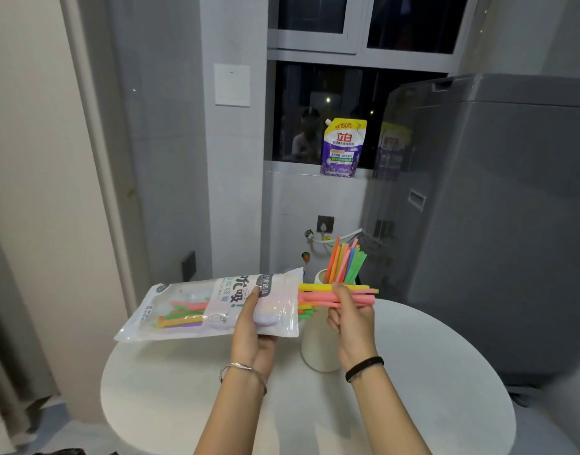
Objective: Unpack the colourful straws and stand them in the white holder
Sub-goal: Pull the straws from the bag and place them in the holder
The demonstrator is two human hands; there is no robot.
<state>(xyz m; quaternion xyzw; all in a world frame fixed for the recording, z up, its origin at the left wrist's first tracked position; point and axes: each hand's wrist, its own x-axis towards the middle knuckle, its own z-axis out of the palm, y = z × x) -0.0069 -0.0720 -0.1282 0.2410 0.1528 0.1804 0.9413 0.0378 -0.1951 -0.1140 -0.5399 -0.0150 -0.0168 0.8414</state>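
My left hand (pixel 254 326) grips a clear plastic straw bag (pixel 196 307), held level above the table with its open end to the right. Several colourful straws (pixel 183 315) still lie inside it. My right hand (pixel 351 318) pinches a small bunch of pink, yellow and orange straws (pixel 354 295) that stick halfway out of the bag's mouth. Just behind my right hand stands the white holder (pixel 318 349), with several straws (pixel 344 262) leaning upright in it.
The round white table (pixel 429 389) carries the holder near its far side. A grey washing machine (pixel 498 224) stands close on the right. A purple detergent pouch (pixel 344 147) sits on the window sill behind. Grey wall and curtain lie to the left.
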